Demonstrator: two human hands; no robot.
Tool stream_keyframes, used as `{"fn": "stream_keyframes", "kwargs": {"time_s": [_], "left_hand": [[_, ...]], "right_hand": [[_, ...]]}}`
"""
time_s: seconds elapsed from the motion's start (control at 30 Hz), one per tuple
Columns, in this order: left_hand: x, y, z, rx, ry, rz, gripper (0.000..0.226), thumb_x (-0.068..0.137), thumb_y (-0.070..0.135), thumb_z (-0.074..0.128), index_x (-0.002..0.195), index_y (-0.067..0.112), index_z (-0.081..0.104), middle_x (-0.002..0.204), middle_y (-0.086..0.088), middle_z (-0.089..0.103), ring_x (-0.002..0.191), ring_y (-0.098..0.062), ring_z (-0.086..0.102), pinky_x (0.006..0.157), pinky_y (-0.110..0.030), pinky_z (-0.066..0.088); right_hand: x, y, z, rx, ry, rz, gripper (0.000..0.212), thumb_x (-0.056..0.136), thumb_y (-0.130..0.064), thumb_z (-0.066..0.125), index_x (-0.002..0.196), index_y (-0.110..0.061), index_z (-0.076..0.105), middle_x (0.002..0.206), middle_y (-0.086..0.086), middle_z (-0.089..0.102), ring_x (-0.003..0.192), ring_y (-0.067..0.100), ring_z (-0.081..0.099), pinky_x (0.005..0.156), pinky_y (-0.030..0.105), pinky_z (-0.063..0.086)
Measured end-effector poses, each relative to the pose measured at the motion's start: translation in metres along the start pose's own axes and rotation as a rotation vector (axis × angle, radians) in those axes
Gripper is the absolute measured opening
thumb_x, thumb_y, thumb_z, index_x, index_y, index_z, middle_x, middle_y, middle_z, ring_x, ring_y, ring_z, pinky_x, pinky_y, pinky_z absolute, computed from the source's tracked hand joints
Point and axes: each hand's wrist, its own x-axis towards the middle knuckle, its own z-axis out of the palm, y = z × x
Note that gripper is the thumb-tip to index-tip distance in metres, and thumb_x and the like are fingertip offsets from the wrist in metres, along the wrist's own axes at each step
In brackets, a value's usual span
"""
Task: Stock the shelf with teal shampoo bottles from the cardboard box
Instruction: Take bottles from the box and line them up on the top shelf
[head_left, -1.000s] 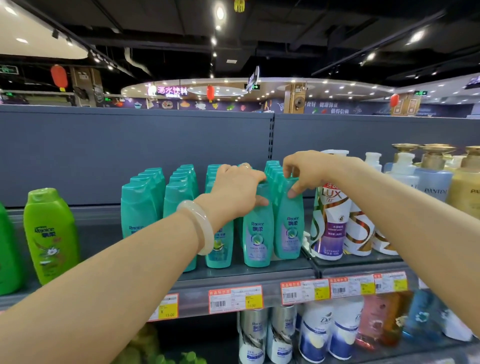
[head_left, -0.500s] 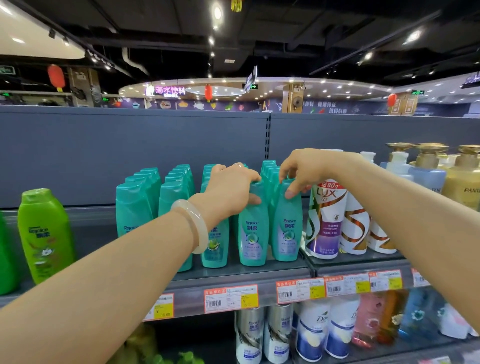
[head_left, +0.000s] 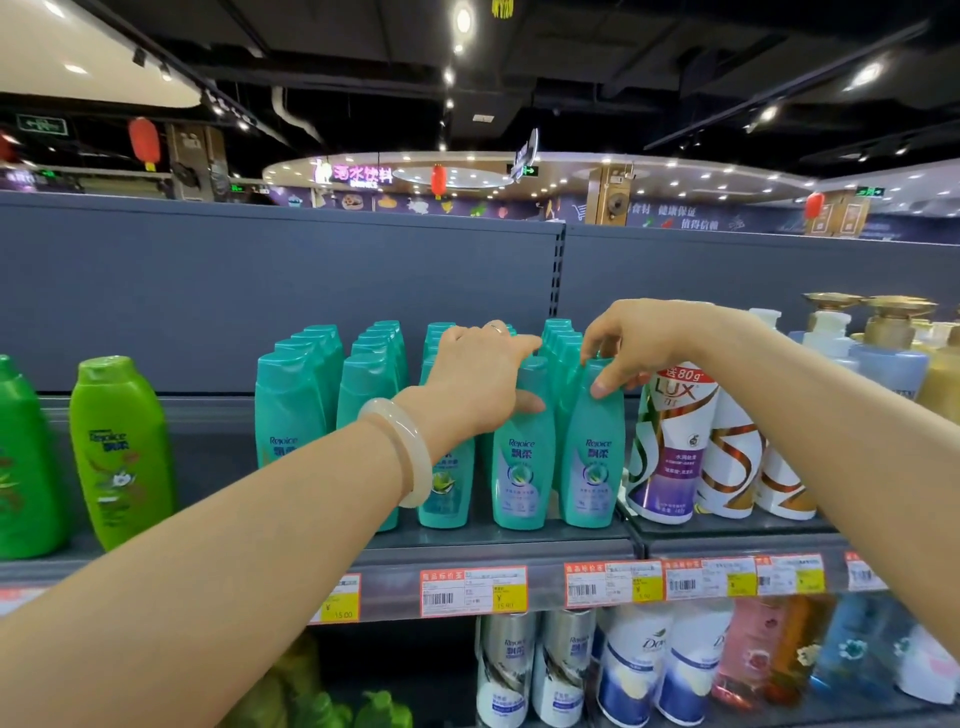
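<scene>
Two front teal bottles stand upright on the shelf (head_left: 498, 545), side by side. Left hand (head_left: 483, 384) curls round the cap of the left teal bottle (head_left: 519, 457); right hand (head_left: 631, 343) pinches the cap of the right teal bottle (head_left: 595, 457), directly beneath its fingers. Cardboard box not visible.

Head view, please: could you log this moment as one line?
left hand grips front teal bottle | right hand pinches neighbouring teal bottle top | both upright on shelf | box unseen
</scene>
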Motion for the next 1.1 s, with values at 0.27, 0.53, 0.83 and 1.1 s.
{"fn": "stream_keyframes", "kwargs": {"time_s": [0.27,0.53,0.83,1.1], "left_hand": [[-0.059,-0.087,-0.043,-0.255,0.479,-0.139,0.030,0.089,0.028,0.058,0.114,0.011,0.064,0.118,-0.006,0.063,0.115,-0.022,0.052,0.098,-0.029,0.034],[-0.087,-0.142,-0.023,-0.129,0.311,-0.267,0.055,0.077,0.052,0.050,0.109,0.012,0.068,0.111,-0.008,0.068,0.109,-0.031,0.057,0.098,-0.045,0.041],[-0.056,-0.111,-0.020,0.145,0.099,-0.189,0.041,0.093,0.048,0.041,0.130,0.034,0.052,0.127,0.001,0.058,0.120,-0.025,0.046,0.104,-0.035,0.024],[-0.057,-0.112,-0.020,0.095,0.087,-0.226,0.044,0.092,0.050,0.042,0.132,0.034,0.050,0.130,0.003,0.057,0.122,-0.024,0.044,0.106,-0.034,0.022]], "right_hand": [[-0.048,-0.037,0.035,0.116,0.586,-0.218,0.034,0.082,-0.037,0.066,0.109,-0.017,0.065,0.105,-0.004,0.065,0.087,0.009,0.059,0.086,0.027,0.049],[0.006,-0.097,0.051,0.042,0.432,-0.339,0.046,0.085,-0.046,0.060,0.122,-0.019,0.057,0.119,0.002,0.059,0.113,0.020,0.054,0.101,0.036,0.039],[0.034,-0.109,0.045,0.043,0.267,-0.288,0.044,0.079,-0.042,0.069,0.114,-0.016,0.063,0.109,0.002,0.057,0.104,0.019,0.053,0.086,0.029,0.042],[0.037,-0.104,0.044,0.106,0.242,-0.313,0.042,0.078,-0.041,0.071,0.113,-0.019,0.064,0.103,-0.005,0.055,0.100,0.015,0.053,0.086,0.027,0.042]]}}
